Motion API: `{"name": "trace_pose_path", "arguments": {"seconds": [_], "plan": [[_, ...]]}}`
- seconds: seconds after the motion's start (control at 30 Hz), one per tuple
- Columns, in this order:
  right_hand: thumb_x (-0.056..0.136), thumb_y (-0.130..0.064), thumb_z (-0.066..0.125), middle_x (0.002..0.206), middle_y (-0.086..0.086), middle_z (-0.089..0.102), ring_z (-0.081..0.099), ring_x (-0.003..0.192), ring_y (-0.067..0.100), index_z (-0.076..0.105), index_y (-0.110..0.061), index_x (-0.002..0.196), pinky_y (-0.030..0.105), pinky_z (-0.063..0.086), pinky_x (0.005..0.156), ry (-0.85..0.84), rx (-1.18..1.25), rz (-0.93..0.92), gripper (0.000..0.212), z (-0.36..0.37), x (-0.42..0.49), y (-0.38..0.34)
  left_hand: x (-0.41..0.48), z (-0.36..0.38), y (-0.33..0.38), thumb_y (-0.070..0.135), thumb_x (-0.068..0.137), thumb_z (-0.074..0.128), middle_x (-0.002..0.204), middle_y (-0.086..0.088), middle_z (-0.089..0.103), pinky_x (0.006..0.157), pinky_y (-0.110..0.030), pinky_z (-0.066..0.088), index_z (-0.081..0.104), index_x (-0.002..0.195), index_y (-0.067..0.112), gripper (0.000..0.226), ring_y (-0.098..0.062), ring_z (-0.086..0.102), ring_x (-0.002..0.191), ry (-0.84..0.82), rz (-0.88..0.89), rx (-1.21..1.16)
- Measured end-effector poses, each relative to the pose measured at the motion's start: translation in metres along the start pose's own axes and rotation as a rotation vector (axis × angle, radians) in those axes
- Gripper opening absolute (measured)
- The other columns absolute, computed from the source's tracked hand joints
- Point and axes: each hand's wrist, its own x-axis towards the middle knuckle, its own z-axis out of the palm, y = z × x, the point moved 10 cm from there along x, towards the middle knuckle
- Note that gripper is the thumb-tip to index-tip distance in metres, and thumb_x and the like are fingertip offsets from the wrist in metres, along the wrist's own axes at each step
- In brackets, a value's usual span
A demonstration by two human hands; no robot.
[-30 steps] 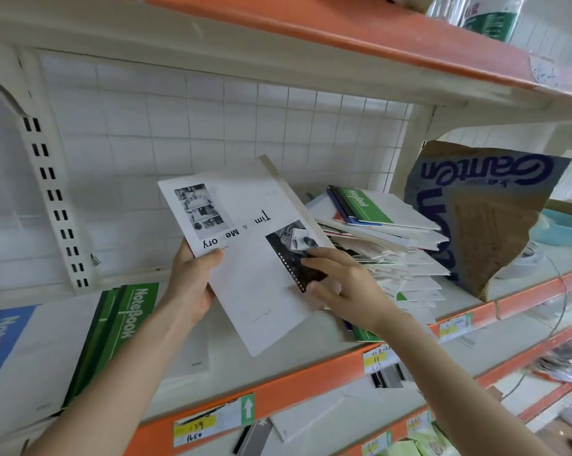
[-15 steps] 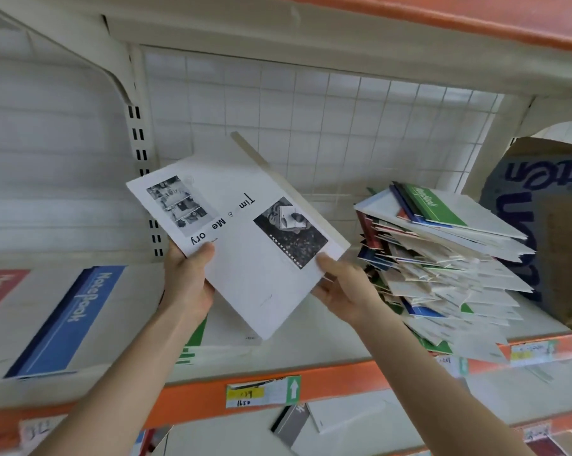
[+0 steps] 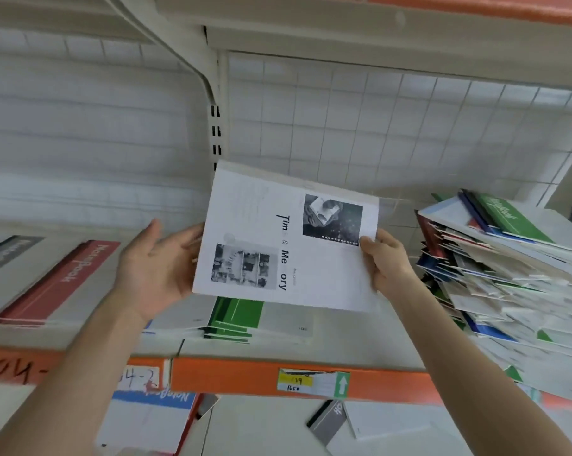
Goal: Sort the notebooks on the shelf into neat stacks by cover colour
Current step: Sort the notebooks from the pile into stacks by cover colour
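While right hand (image 3: 388, 268) pinches white notebook (image 3: 278, 238) | left hand (image 3: 156, 271) fingers hidden, grip unclear

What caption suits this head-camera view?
Right hand grips and left hand supports a white photo-cover notebook above a green notebook stack.

The white notebook (image 3: 287, 245) has a smooth paper cover, matt with a faint sheen. Left of it, the red notebook (image 3: 57, 281) has a smooth card cover. Below it, the green notebooks (image 3: 235, 317) look like the same card. Right of it, the pile (image 3: 508, 274) is paper and card. Behind it, the wire grid (image 3: 376, 126) is white-coated metal. Beneath it, the shelf (image 3: 278, 352) is matt cream-painted metal. The orange front strip (image 3: 232, 376) is smooth and bears a paper price label (image 3: 311, 383).
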Motion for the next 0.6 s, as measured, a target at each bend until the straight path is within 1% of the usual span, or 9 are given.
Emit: {"name": "trace_pose_path", "arguments": {"seconds": [0.03,0.07,0.1,0.17,0.2,0.27,0.4,0.5,0.6], "plan": [[0.092,0.005,0.048,0.080,0.006,0.066,0.062,0.060,0.016,0.062,-0.014,0.083,0.032,0.052,0.067,-0.031,-0.026,-0.004,0.024,0.005,0.002,-0.003,-0.003,-0.009,0.004,0.056,0.052,0.082,0.090,-0.002,0.069,0.060,-0.022,0.050,0.072,0.108,0.013,0.072,-0.015,0.064,0.078,0.097,0.023,0.165],[0.091,0.004,0.049,0.075,0.004,0.068,0.064,0.056,0.013,0.062,-0.013,0.085,0.030,0.054,0.062,-0.072,-0.051,-0.005,0.022,0.013,0.003,-0.005,-0.007,-0.009,0.007,0.049,0.052,0.086,0.070,0.007,0.069,0.048,-0.016,0.047,0.075,0.086,0.012,0.052,-0.005,0.063,0.059,0.155,0.049,0.331],[0.091,0.003,0.049,0.070,0.001,0.069,0.065,0.053,0.012,0.062,-0.012,0.086,0.027,0.055,0.056,-0.123,-0.083,-0.006,0.022,0.022,0.003,-0.007,-0.012,-0.006,0.006,0.044,0.053,0.087,0.060,0.012,0.067,0.042,-0.014,0.046,0.071,0.077,0.012,0.043,-0.001,0.061,0.050,0.173,0.036,0.456],[0.091,0.005,0.049,0.064,-0.002,0.070,0.066,0.053,0.012,0.064,-0.012,0.086,0.025,0.055,0.051,-0.231,-0.145,-0.004,0.023,0.042,0.001,-0.008,-0.015,-0.012,-0.003,0.034,0.030,0.094,0.073,0.002,0.073,0.043,-0.021,0.050,0.068,0.086,0.014,0.065,-0.011,0.068,0.057,0.192,-0.006,0.413],[0.090,0.005,0.050,0.064,-0.001,0.071,0.066,0.054,0.013,0.065,-0.011,0.087,0.026,0.055,0.052,-0.272,-0.161,0.004,0.023,0.050,0.000,-0.008,-0.018,-0.024,-0.007,0.023,0.030,0.091,0.083,-0.004,0.074,0.046,-0.026,0.053,0.065,0.094,0.015,0.069,-0.016,0.070,0.063,0.254,-0.029,0.371],[0.088,0.005,0.052,0.066,0.002,0.071,0.067,0.057,0.015,0.064,-0.006,0.089,0.026,0.055,0.053,-0.326,-0.154,0.041,0.016,0.060,0.001,-0.007,-0.025,-0.040,-0.010,0.012,0.052,0.070,0.088,-0.005,0.074,0.051,-0.030,0.055,0.061,0.102,0.016,0.051,-0.019,0.070,0.069,0.352,-0.023,0.339],[0.093,-0.007,0.051,0.078,0.007,0.069,0.067,0.063,0.015,0.062,-0.003,0.092,0.023,0.054,0.055,-0.335,-0.124,0.180,0.012,0.067,0.001,0.006,-0.040,-0.060,-0.010,0.008,0.057,0.060,0.097,-0.013,0.066,0.068,-0.038,0.050,0.055,0.117,0.009,0.060,-0.030,0.062,0.085,0.509,0.030,0.256],[0.099,-0.025,0.042,0.083,0.008,0.068,0.067,0.062,0.015,0.059,-0.005,0.096,0.022,0.053,0.048,-0.307,0.013,0.305,0.026,0.075,-0.008,0.027,-0.051,-0.073,-0.005,-0.003,0.075,0.059,0.091,-0.012,0.063,0.064,-0.037,0.049,0.057,0.100,0.010,0.028,-0.027,0.060,0.082,0.591,0.120,0.174],[0.099,-0.025,0.041,0.071,0.007,0.070,0.069,0.058,0.017,0.058,-0.006,0.096,0.026,0.055,0.049,-0.343,0.202,0.352,0.026,0.099,-0.028,0.038,-0.057,-0.079,-0.003,-0.009,0.089,0.043,0.085,-0.007,0.066,0.049,-0.030,0.054,0.057,0.094,0.013,0.027,-0.022,0.063,0.078,0.618,0.219,0.060]]}}
